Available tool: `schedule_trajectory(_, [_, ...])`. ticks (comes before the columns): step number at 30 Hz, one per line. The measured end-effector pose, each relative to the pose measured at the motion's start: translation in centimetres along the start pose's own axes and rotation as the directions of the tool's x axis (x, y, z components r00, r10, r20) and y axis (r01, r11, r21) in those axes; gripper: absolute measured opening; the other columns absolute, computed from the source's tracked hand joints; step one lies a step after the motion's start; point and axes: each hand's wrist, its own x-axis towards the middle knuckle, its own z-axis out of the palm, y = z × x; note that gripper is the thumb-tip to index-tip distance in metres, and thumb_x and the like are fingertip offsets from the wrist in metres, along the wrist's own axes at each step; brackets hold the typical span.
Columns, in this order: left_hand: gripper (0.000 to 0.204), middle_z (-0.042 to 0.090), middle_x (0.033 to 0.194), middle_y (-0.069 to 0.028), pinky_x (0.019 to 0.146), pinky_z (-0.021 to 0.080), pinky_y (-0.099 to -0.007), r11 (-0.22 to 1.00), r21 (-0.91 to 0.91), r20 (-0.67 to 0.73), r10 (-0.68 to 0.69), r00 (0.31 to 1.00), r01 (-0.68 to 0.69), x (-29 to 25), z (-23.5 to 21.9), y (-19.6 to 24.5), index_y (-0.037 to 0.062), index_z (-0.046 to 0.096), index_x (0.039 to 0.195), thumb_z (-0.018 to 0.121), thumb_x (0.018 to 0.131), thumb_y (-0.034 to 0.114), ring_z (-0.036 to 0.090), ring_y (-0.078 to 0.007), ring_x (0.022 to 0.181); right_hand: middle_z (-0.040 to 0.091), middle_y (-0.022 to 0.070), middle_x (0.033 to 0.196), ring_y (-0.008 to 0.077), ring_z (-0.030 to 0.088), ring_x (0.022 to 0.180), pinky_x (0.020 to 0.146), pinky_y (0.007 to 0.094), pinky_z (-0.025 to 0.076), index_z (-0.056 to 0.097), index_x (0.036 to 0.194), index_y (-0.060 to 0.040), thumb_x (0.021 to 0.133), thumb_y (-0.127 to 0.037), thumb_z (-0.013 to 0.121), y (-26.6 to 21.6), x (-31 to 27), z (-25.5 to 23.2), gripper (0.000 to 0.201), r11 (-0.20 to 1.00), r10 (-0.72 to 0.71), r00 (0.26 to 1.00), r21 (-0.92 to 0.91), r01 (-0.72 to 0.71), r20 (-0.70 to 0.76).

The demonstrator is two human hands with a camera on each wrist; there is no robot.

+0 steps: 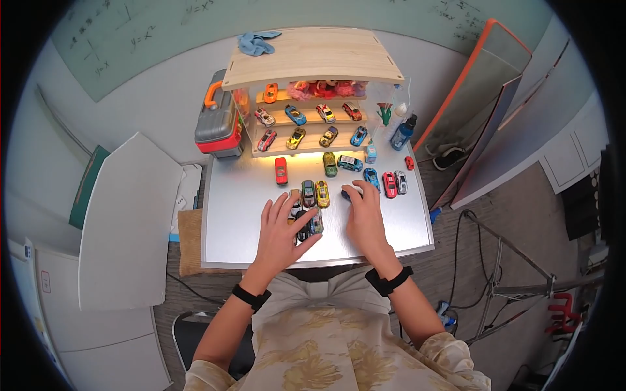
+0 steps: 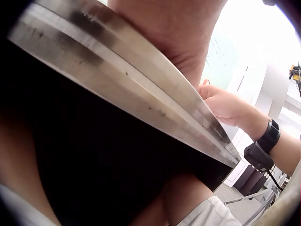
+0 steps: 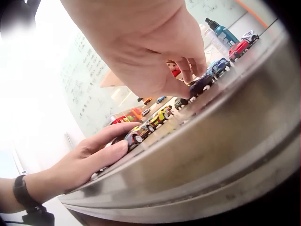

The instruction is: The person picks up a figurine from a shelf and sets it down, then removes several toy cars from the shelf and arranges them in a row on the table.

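My left hand (image 1: pixel 279 236) lies with fingers spread over a tight group of toy cars near the table's front, among them a yellow car (image 1: pixel 322 194) and a grey-green car (image 1: pixel 308 193). Its fingers touch cars at the group's near side, partly hiding them. To the right, my right hand (image 1: pixel 366 225) pinches a dark blue car (image 1: pixel 346 194); the right wrist view shows this dark car (image 3: pixel 201 85) between thumb and fingers, low over or on the table. In the left wrist view, the table edge (image 2: pixel 127 75) hides the left fingers.
A lit wooden shelf (image 1: pixel 306 55) with rows of cars stands at the back. A red car (image 1: pixel 281 171), a green car (image 1: pixel 330 164) and several others stand before it. At the right are a blue bottle (image 1: pixel 403 132) and a small red car (image 1: pixel 409 163); a toolbox (image 1: pixel 220 124) stands left.
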Motion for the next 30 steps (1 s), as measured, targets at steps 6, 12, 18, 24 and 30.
schedule_trajectory(6, [0.05, 0.047, 0.152, -0.0165, 0.12, 0.025, -0.0585, 1.0, -0.012, -0.011, -0.003, 1.0, 0.003, 0.1, 0.1, 0.0, 0.0222, 0.071, 0.13, 0.08, 0.084, 0.042, 0.04, -0.0405, 0.143, 0.055, 0.0202, 0.135, 0.0399, 0.054, 0.119, 0.099, 0.0458, 0.049, 0.066, 0.123, -0.0004, 0.082, 0.009, 0.064, -2.3, 1.3, 0.1, 0.042, 0.961, -0.07, 0.996, 0.27, 0.053, 0.053])
schedule_trajectory(12, [0.05, 0.046, 0.153, -0.0172, 0.119, 0.026, -0.0583, 1.0, -0.023, -0.013, -0.009, 1.0, 0.009, 0.0, -0.1, -0.2, 0.0208, 0.07, 0.13, 0.08, 0.085, 0.041, 0.04, -0.0403, 0.143, 0.057, 0.019, 0.135, 0.0388, 0.055, 0.12, 0.1, 0.0462, 0.048, 0.069, 0.12, -0.003, 0.081, 0.008, 0.065, -1.2, 2.2, 1.5, 0.041, 0.993, -0.104, 0.993, 0.07, 0.1, 0.059])
schedule_trajectory(18, [0.05, 0.046, 0.152, -0.0176, 0.118, 0.028, -0.0582, 1.0, -0.026, -0.014, -0.007, 1.0, 0.006, 0.1, -0.1, 0.0, 0.0201, 0.07, 0.129, 0.08, 0.085, 0.04, 0.041, -0.0404, 0.142, 0.057, 0.02, 0.136, 0.0412, 0.055, 0.122, 0.103, 0.0459, 0.047, 0.067, 0.11, -0.002, 0.084, 0.0, 0.07, -0.8, 2.5, 1.1, 0.026, 0.987, -0.093, 0.994, 0.138, 0.084, 0.059])
schedule_trajectory(24, [0.051, 0.047, 0.151, -0.0176, 0.117, 0.029, -0.0577, 0.999, -0.054, -0.023, -0.004, 1.0, 0.003, -0.1, 0.0, -0.3, 0.0189, 0.07, 0.129, 0.081, 0.084, 0.039, 0.041, -0.0406, 0.142, 0.057, 0.0212, 0.136, 0.0414, 0.055, 0.123, 0.104, 0.0454, 0.047, 0.065, 0.115, -0.0028, 0.085, -0.008, 0.077, -0.8, 2.4, 1.0, 0.033, 0.978, -0.093, 0.975, 0.202, 0.051, 0.202])
schedule_trajectory(30, [0.05, 0.047, 0.151, -0.0178, 0.116, 0.03, -0.0572, 0.999, -0.049, -0.023, -0.007, 1.0, 0.006, 0.1, -0.2, 0.0, 0.0183, 0.07, 0.128, 0.081, 0.084, 0.039, 0.042, -0.0406, 0.141, 0.059, 0.0161, 0.13, 0.0369, 0.062, 0.115, 0.092, 0.0444, 0.054, 0.065, 0.112, -0.0025, 0.083, -0.009, 0.078, -0.6, 2.1, -1.0, 0.032, 0.999, 0.016, 0.98, 0.028, -0.022, 0.2])
